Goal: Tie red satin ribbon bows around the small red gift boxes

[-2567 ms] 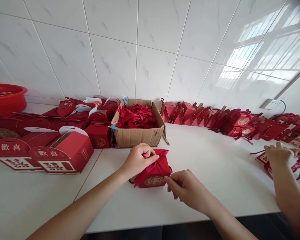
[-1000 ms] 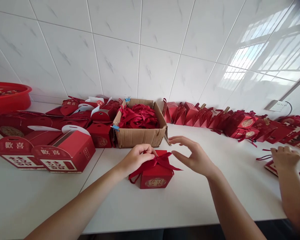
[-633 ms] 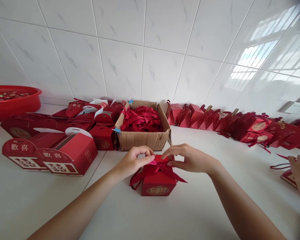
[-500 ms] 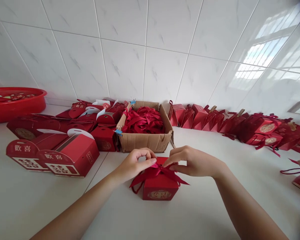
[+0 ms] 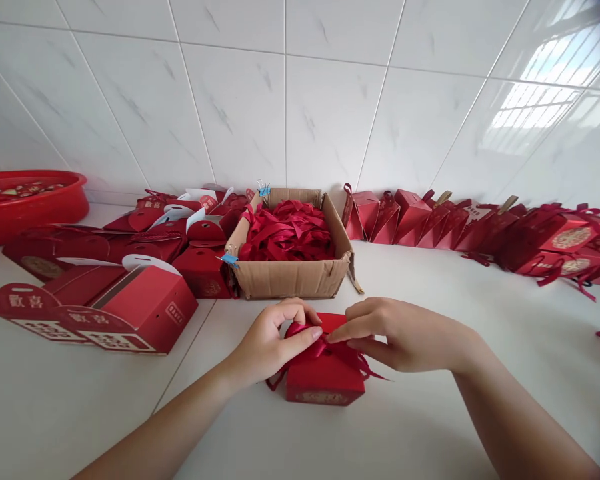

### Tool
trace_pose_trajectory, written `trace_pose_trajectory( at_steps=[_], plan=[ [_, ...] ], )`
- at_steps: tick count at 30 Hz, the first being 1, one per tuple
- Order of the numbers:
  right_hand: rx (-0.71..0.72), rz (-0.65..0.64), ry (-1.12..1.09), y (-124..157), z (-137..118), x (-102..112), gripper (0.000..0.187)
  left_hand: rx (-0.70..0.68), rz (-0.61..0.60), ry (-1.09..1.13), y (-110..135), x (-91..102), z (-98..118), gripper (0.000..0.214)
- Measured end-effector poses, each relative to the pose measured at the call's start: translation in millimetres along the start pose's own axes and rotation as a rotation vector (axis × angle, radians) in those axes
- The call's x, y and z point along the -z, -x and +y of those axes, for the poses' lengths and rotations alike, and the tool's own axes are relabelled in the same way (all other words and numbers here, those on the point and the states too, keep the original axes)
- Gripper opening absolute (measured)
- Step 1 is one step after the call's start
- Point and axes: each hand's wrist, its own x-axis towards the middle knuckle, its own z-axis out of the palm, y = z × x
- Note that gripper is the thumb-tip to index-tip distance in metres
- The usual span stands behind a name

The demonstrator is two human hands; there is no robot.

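A small red gift box (image 5: 325,381) with a gold emblem on its front stands on the white counter before me. Across its top lies a dark red ribbon (image 5: 319,345), looped near the middle. My left hand (image 5: 280,337) pinches a loop of the ribbon between thumb and fingers at the box's left. From the right, my right hand (image 5: 385,333) has its fingertips closed on the ribbon close to the centre; the exact grip is partly hidden. A ribbon tail hangs out past the box's right side.
Behind the gift box is a cardboard box (image 5: 290,279) full of red ribbons (image 5: 287,233). Red cartons (image 5: 140,310) crowd the left. A red basin (image 5: 35,207) stands at far left. Several red gift boxes (image 5: 413,217) line the tiled wall (image 5: 335,120) at right.
The camera view has shifted slightly. My left thumb has moved over the ribbon, and the left part is now gathered into a loop. A hand at the far right edge has left the view.
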Motion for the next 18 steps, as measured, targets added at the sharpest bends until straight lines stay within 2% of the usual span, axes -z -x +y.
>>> trace_pose_trajectory(
  at_steps=[6, 11, 18],
  plan=[
    [0.024, -0.043, -0.007, 2, -2, 0, 0.047, -0.005, 0.005, -0.048, -2, 0.9, -1, 0.037],
    [0.019, -0.049, -0.025, 3, -4, -1, 0.048, -0.013, 0.058, -0.079, -5, 5.6, -3, 0.037],
    [0.002, -0.018, -0.029, 4, -7, -1, 0.043, 0.024, -0.016, -0.01, -5, 11.2, -2, 0.039]
  ],
)
